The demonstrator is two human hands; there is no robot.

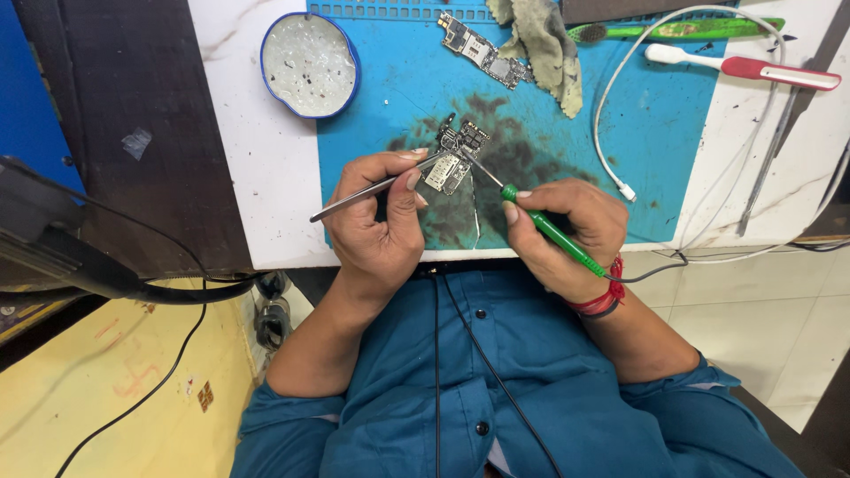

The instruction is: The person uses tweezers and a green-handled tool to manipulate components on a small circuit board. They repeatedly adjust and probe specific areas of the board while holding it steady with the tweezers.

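Down on the blue work mat (pixel 673 168), the small circuit board (pixel 453 158) lay over a dark, sooty smear, just ahead of both hands. It looked crowded: black chips and connectors at its far end, a pale metal shield at the near end. Its long axis ran diagonally, the far end pointing up and to the right, the near end down towards the left hand (pixel 376 221).

That hand pinched a pair of metal tweezers (pixel 372 188) between thumb and forefinger, the other fingers curled in; the tips touched the board's left edge while the tail slanted down-left. The right hand (pixel 567 226) gripped a green-handled soldering iron (pixel 549 230), fingers pressed together around the handle, its thin tip reaching up-left to the board. A second, longer circuit board (pixel 482 50) sat further off, beside a grubby cloth (pixel 544 44).
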